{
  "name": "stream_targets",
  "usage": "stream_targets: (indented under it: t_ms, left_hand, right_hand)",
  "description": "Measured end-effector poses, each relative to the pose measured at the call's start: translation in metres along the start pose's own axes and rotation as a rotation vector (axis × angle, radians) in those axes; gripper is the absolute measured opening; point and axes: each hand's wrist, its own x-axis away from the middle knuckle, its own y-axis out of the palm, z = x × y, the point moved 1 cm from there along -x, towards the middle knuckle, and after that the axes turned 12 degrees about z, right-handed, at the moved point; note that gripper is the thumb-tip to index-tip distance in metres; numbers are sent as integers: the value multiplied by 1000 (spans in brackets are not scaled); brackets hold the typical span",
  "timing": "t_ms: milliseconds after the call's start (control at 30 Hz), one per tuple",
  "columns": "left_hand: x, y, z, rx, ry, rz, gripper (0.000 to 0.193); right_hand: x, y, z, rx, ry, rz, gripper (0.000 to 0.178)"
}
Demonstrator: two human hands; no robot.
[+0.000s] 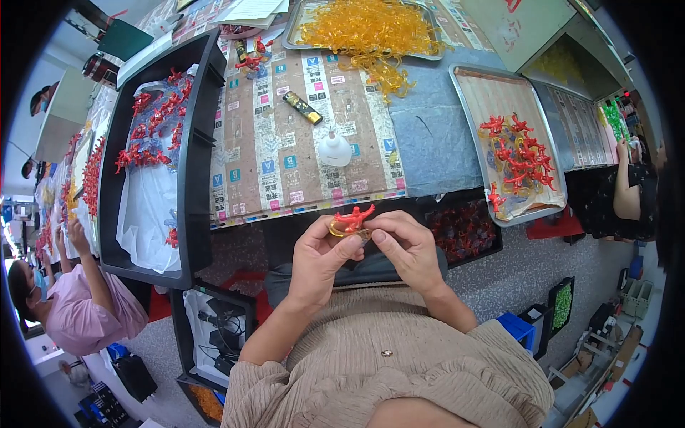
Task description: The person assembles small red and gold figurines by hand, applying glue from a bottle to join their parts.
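Just off the table's near edge, my left hand (316, 255) and my right hand (414, 257) meet, their fingertips pinching a small red plastic figure (353, 218) with outstretched arms. A translucent yellow plastic piece (334, 229) sits under the figure, by my left fingers. Whether the two parts are joined is hidden by my fingertips. Beyond my hands, a white squeeze bottle (335, 150) stands on the table. Farther back lies a black and gold cylinder (302, 108). To the right, a metal tray (471, 107) bears red figures (522, 158) mixed with yellow pieces.
At the left stands a black bin (197, 143) with red and blue plastic figures on a white liner. A far metal tray (290, 36) overflows with yellow translucent pieces (364, 28). A crate of red parts (460, 232) is under the table. A person in pink (93, 307) works at the left.
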Motion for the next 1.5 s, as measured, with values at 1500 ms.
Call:
stream_targets:
  t_ms: [1500]
  left_hand:
    - [2,10,-4,-17,10,30,29]
  right_hand:
    - [0,-6,7,-248,288,-12,14]
